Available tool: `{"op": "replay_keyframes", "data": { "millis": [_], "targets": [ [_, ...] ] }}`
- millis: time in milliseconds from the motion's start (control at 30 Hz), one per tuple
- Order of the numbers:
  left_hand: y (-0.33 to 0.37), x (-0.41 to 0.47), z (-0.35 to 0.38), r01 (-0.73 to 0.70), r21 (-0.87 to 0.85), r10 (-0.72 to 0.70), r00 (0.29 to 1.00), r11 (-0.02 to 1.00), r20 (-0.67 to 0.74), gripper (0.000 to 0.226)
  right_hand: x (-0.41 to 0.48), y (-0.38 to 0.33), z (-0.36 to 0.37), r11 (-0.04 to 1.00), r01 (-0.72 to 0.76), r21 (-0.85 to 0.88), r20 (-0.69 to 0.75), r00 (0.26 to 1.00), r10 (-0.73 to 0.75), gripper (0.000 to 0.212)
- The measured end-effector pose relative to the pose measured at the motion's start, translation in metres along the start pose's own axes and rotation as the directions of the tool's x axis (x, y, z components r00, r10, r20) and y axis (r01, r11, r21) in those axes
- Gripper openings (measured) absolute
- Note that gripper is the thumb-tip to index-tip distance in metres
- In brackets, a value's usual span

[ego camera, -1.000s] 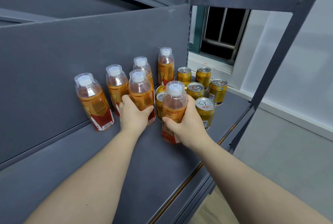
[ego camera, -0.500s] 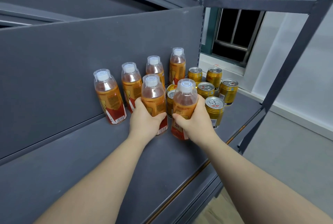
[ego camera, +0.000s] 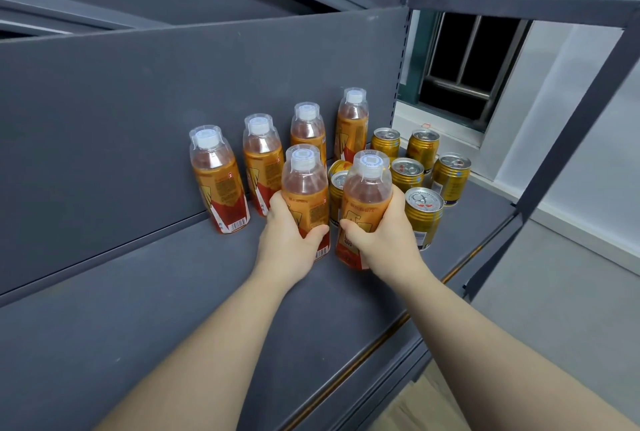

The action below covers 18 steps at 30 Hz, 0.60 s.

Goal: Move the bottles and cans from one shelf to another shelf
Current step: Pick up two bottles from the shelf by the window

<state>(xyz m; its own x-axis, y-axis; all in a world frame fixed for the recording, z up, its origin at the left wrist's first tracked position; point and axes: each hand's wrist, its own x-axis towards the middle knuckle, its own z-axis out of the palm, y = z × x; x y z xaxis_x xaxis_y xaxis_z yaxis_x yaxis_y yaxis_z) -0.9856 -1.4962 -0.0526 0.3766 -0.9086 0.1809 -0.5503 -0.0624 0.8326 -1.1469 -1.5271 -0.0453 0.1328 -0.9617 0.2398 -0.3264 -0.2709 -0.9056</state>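
Behind the bottles (ego camera: 367, 195) in both hands (ego camera: 287, 240), two cans (ego camera: 336, 188) half-hidden

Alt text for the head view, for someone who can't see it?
The left hand grips the left bottle and the right hand the right bottle, both orange, at a grey shelf. Four more bottles line the back panel; gold cans stand at right.
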Motion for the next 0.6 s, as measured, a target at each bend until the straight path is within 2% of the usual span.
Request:
{"op": "replay_keyframes", "data": {
  "millis": [433, 600],
  "targets": [
    [-0.0064, 0.005, 0.0001, -0.002, -0.027, 0.003, 0.999, 1.0, 0.047, 0.084, -0.0057, -0.0015, 0.0046, 0.999, -0.015, 0.034, -0.047, 0.999, 0.016, 0.079],
    [-0.0011, 0.0077, -0.0057, 0.012, -0.088, -0.008, 0.999, 0.996, 0.036, 0.082, -0.0077, -0.0082, 0.001, 0.998, -0.042, 0.056, -0.055, 0.997, 0.045, 0.077]
  ]
}}
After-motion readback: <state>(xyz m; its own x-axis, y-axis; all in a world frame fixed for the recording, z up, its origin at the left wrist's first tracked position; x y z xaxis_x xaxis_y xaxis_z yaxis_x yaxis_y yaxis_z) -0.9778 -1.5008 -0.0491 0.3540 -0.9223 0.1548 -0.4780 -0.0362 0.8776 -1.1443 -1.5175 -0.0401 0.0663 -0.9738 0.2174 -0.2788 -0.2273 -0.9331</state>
